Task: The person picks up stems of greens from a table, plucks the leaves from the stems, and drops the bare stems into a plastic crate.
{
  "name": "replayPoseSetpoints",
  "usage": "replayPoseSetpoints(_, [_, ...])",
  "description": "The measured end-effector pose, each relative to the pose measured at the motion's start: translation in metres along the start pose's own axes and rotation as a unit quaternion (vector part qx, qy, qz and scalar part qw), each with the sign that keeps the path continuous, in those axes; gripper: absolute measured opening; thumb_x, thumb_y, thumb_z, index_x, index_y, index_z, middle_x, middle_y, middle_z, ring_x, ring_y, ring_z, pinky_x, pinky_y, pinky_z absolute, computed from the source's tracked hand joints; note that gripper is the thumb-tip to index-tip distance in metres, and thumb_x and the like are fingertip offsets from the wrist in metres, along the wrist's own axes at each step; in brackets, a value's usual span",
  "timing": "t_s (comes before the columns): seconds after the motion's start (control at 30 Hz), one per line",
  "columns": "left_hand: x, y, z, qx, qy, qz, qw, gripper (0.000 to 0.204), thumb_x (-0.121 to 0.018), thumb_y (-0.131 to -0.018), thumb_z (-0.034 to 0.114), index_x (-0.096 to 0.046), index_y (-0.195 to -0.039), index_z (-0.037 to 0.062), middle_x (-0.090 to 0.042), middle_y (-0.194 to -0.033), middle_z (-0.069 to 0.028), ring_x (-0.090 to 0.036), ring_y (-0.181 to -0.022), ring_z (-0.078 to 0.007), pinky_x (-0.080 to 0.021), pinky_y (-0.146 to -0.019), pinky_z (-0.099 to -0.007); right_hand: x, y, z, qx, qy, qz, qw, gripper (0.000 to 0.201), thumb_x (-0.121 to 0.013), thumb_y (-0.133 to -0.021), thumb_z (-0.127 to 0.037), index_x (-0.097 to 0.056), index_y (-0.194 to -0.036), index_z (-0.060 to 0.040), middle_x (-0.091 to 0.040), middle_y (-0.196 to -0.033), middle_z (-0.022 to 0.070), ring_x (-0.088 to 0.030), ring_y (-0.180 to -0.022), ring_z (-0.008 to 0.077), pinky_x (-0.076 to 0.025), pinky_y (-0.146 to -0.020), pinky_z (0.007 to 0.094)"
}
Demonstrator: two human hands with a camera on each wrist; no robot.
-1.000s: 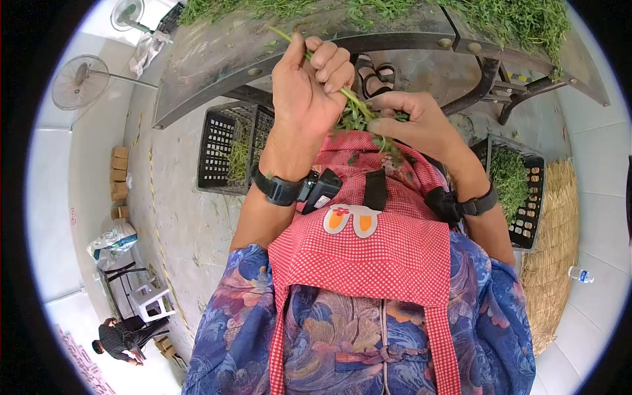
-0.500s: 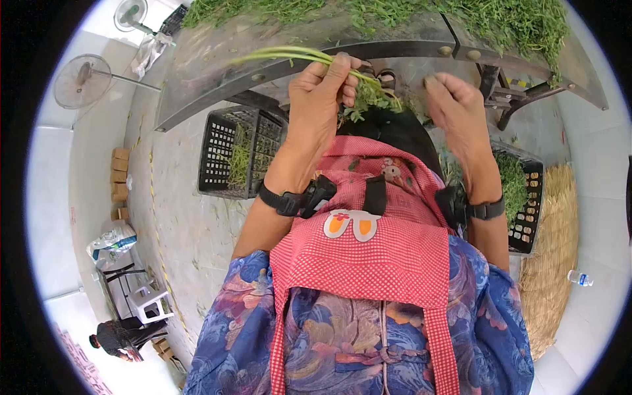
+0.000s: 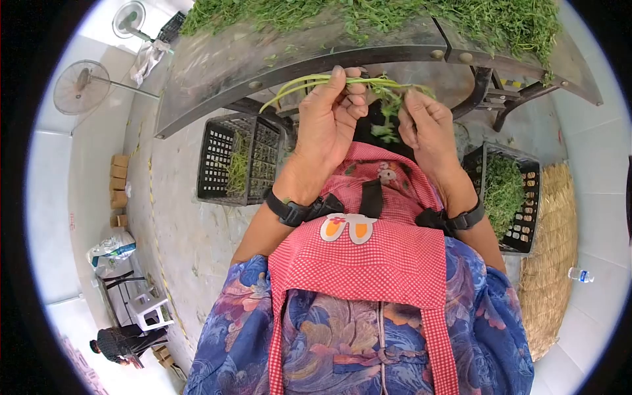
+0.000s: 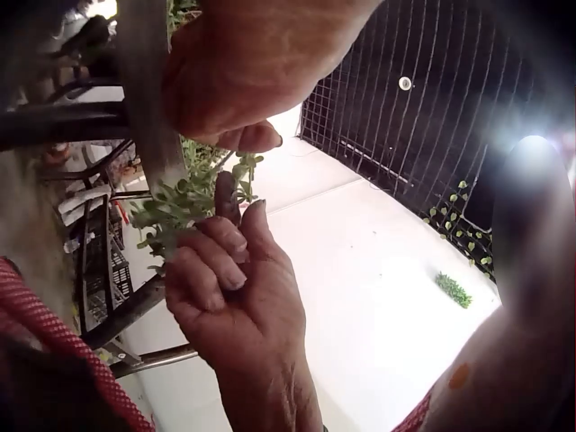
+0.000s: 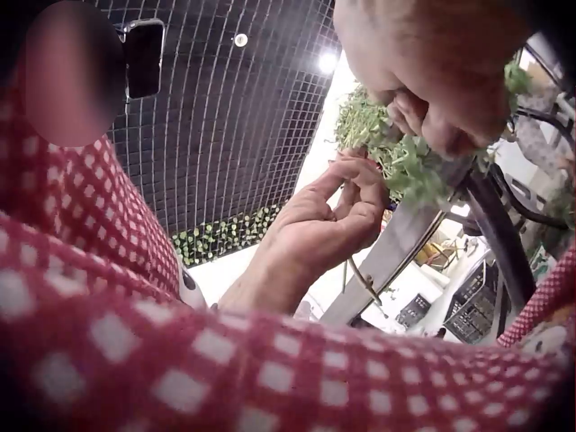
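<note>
Thin green stems (image 3: 299, 85) with leaves lie across the left hand (image 3: 327, 122), which pinches them between thumb and fingers; their bare ends stick out to the left. At the leafy right end, the right hand (image 3: 431, 131) pinches a stem with thumb and curled fingers. Leaves (image 3: 386, 122) hang between the two hands, above the lap. The left wrist view shows the right hand (image 4: 252, 315) beside leaves (image 4: 180, 211), below the near left hand (image 4: 261, 72). In the right wrist view the left hand (image 5: 315, 225) holds the stems, with the right hand (image 5: 432, 72) close above.
Beyond the hands stands a metal-edged table (image 3: 230, 66) with heaps of greens (image 3: 500, 26). Black crates stand on the floor at left (image 3: 214, 158) and right (image 3: 534, 224), both holding greens. A woven straw bundle (image 3: 550, 263), two fans and a seated person are farther off.
The right hand first moved away from the stems, opening a gap, then came back to their leafy end. The left hand has turned, and the stems now lie nearly level.
</note>
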State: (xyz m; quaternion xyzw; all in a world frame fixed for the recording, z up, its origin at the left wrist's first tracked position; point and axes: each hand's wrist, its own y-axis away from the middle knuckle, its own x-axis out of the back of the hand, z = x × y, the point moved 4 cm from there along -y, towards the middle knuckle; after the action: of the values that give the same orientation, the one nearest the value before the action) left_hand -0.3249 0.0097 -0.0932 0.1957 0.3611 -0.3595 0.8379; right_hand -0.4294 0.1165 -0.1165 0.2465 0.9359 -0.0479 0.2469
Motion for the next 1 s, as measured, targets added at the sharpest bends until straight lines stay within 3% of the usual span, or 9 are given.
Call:
replayPoseSetpoints(0.2, [-0.008, 0.008, -0.014, -0.019, -0.053, 0.007, 0.998, 0.025, -0.058, -0.089, 0.022, -0.062, -0.096, -0.0018, -0.064, -0.080, -0.0072, -0.058, -0.062, -0.0106, -0.048, -0.057, -0.0207, -0.004, 0.000, -0.002, 0.008, -0.017, 0.038, 0.999, 0.023, -0.058, -0.090, -0.027, -0.061, -0.082, -0.0052, -0.043, -0.056, -0.0064, -0.032, -0.045, 0.0000, -0.021, -0.040, 0.0174])
replayPoseSetpoints(0.4, [-0.009, 0.011, -0.016, -0.075, -0.180, 0.011, 0.981, 0.025, -0.058, -0.090, 0.021, -0.062, -0.095, -0.0025, -0.063, -0.076, -0.0051, -0.056, -0.064, -0.0097, -0.047, -0.058, -0.0220, 0.002, -0.001, -0.008, 0.108, 0.204, 0.106, 0.967, 0.017, -0.061, -0.087, -0.019, -0.065, -0.085, -0.0022, -0.050, -0.061, -0.0052, -0.038, -0.052, 0.0007, -0.028, -0.046, 0.0174])
replayPoseSetpoints(0.47, [-0.004, 0.011, -0.013, -0.059, -0.181, 0.012, 0.982, 0.025, -0.058, -0.090, 0.021, -0.062, -0.095, -0.0029, -0.062, -0.076, -0.0051, -0.056, -0.063, -0.0096, -0.047, -0.057, -0.0216, -0.005, 0.004, -0.019, 0.203, 0.345, -0.027, 0.916, 0.017, -0.062, -0.086, -0.018, -0.064, -0.084, -0.0018, -0.053, -0.065, -0.0050, -0.040, -0.055, 0.0011, -0.030, -0.048, 0.0181])
replayPoseSetpoints(0.5, [-0.002, 0.012, -0.012, -0.042, -0.182, 0.014, 0.982, 0.025, -0.057, -0.090, 0.021, -0.062, -0.096, -0.0034, -0.062, -0.075, -0.0050, -0.056, -0.062, -0.0096, -0.046, -0.056, -0.0213, -0.002, 0.006, -0.025, 0.200, 0.343, -0.028, 0.917, 0.017, -0.062, -0.086, -0.018, -0.064, -0.084, -0.0018, -0.053, -0.065, -0.0050, -0.040, -0.055, 0.0011, -0.030, -0.048, 0.0181])
replayPoseSetpoints(0.57, [-0.008, 0.016, -0.013, -0.035, -0.174, 0.016, 0.984, 0.025, -0.057, -0.090, 0.020, -0.062, -0.095, -0.0032, -0.062, -0.075, -0.0049, -0.056, -0.062, -0.0095, -0.046, -0.055, -0.0208, 0.006, 0.010, -0.025, -0.044, 0.182, -0.123, 0.975, 0.018, -0.061, -0.086, -0.019, -0.063, -0.081, -0.0020, -0.055, -0.068, -0.0030, -0.042, -0.056, 0.0017, -0.031, -0.048, 0.0177])
replayPoseSetpoints(0.7, [0.016, -0.007, 0.008, -0.054, -0.101, 0.037, 0.993, 0.024, -0.058, -0.090, 0.021, -0.061, -0.094, -0.0026, -0.061, -0.073, -0.0052, -0.056, -0.060, -0.0097, -0.047, -0.053, -0.0207, 0.009, 0.041, -0.025, -0.079, 0.110, -0.260, 0.956, 0.016, -0.057, -0.087, -0.017, -0.062, -0.086, -0.0017, -0.058, -0.067, 0.0004, -0.046, -0.054, 0.0046, -0.032, -0.045, 0.0164])
replayPoseSetpoints(0.83, [0.009, -0.005, 0.008, -0.046, -0.068, 0.051, 0.995, 0.028, -0.060, -0.088, 0.024, -0.061, -0.092, -0.0034, -0.061, -0.071, -0.0063, -0.057, -0.056, -0.0116, -0.051, -0.054, -0.0233, 0.024, 0.029, -0.001, -0.123, -0.024, -0.186, 0.975, 0.017, -0.055, -0.088, -0.017, -0.062, -0.090, -0.0007, -0.061, -0.073, 0.0031, -0.049, -0.053, 0.0054, -0.032, -0.044, 0.0159])
replayPoseSetpoints(0.9, [0.009, -0.004, 0.006, -0.036, -0.056, 0.049, 0.997, 0.028, -0.060, -0.088, 0.024, -0.061, -0.093, -0.0035, -0.061, -0.072, -0.0063, -0.057, -0.057, -0.0118, -0.052, -0.054, -0.0231, 0.028, 0.023, 0.005, -0.092, -0.080, -0.034, 0.992, 0.018, -0.055, -0.089, -0.016, -0.062, -0.093, 0.0002, -0.061, -0.076, 0.0041, -0.049, -0.053, 0.0052, -0.032, -0.044, 0.0154])
replayPoseSetpoints(1.0, [0.009, -0.002, 0.002, -0.018, -0.036, 0.048, 0.998, 0.029, -0.060, -0.088, 0.024, -0.060, -0.094, -0.0038, -0.061, -0.072, -0.0065, -0.058, -0.058, -0.0121, -0.052, -0.054, -0.0225, 0.020, 0.018, 0.002, -0.104, -0.036, 0.002, 0.994, 0.018, -0.055, -0.089, -0.015, -0.063, -0.096, -0.0006, -0.058, -0.074, 0.0011, -0.047, -0.052, 0.0038, -0.032, -0.044, 0.0155])
